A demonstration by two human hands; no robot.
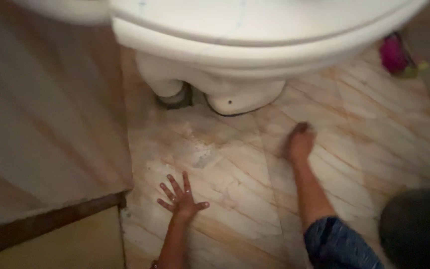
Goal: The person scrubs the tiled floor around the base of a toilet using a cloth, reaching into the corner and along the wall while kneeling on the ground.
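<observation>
Flat on floor (235,169), left hand (181,198) pointing toilet-ward (235,35).

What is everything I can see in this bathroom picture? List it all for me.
toilet: one, white, top centre, its base standing on the floor
floor: one, pale veined marble, across the middle
wall panel: one, brownish, left side
pink object: one, pink with a bit of yellow-green, top right, too blurred to identify
dark rounded shape: one, black, bottom right, unclear
blue sleeve: one, on the right arm
left hand: one, fingers spread flat on the floor
right hand: one, curled, pressed on the floor near the toilet base
</observation>
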